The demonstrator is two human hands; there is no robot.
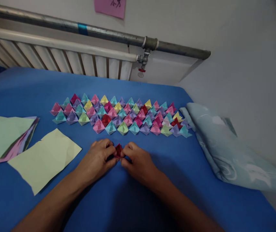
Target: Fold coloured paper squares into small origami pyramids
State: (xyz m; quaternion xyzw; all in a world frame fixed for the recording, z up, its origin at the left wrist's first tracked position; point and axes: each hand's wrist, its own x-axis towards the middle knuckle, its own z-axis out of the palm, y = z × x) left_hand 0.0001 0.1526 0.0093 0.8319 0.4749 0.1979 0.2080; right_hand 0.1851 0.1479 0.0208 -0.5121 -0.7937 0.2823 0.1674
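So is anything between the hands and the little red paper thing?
No. Both the left hand and the right hand already pinch the small folded red paper piece between their fingers, low over the blue cloth surface. The rows of colourful folded paper boats lie beyond, apart from it.

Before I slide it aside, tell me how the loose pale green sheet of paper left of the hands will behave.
The pale green sheet of paper looks thin and creased, so it would probably flop if lifted by one corner. It lies flat on the blue cloth surface, so a push likely slides or buckles it. Its torn-looking edge suggests it rips easily.
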